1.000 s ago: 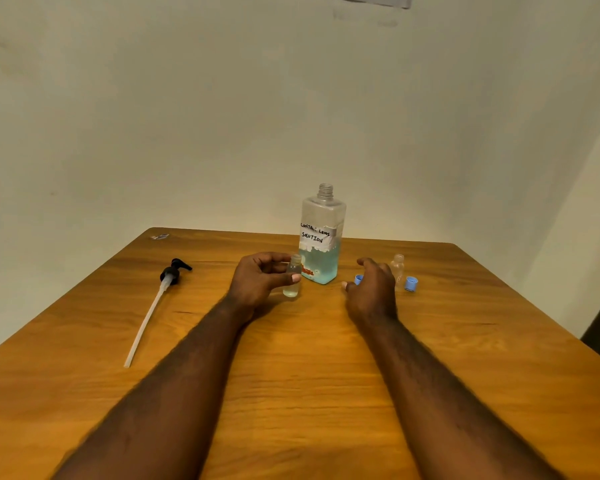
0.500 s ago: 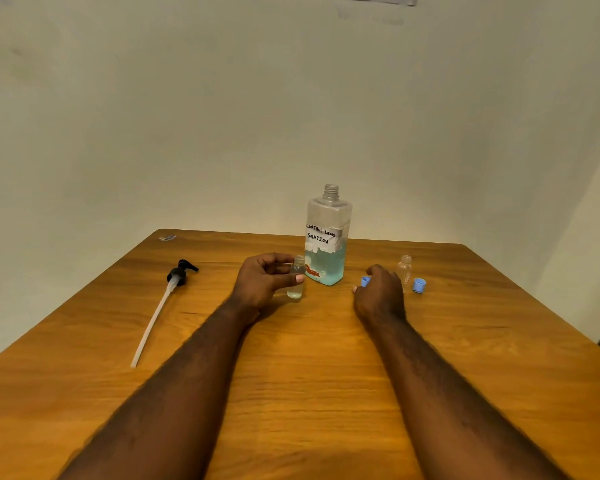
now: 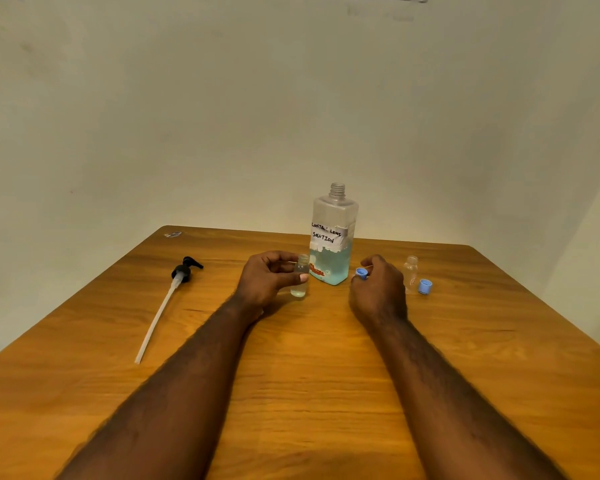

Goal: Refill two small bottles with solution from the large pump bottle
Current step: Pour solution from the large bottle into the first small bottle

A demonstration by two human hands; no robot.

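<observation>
The large clear bottle (image 3: 332, 237) stands uncapped at the table's far middle, about a third full of pale blue liquid, with a handwritten label. My left hand (image 3: 267, 278) holds a small clear bottle (image 3: 300, 277) upright on the table just left of it; the small bottle has liquid in its lower part and no cap. My right hand (image 3: 378, 289) pinches a small blue cap (image 3: 361, 273) to the right of the large bottle. A second small bottle (image 3: 410, 273) stands uncapped further right, with another blue cap (image 3: 425, 286) lying beside it.
The black pump head with its long white tube (image 3: 168, 303) lies on the wooden table (image 3: 309, 375) at the left. A small scrap (image 3: 173, 234) sits at the far left corner. A plain wall rises right behind the table.
My right hand has lifted the blue cap slightly and drawn it a little toward the small bottle in my left hand. The left hand keeps holding that bottle in place.
</observation>
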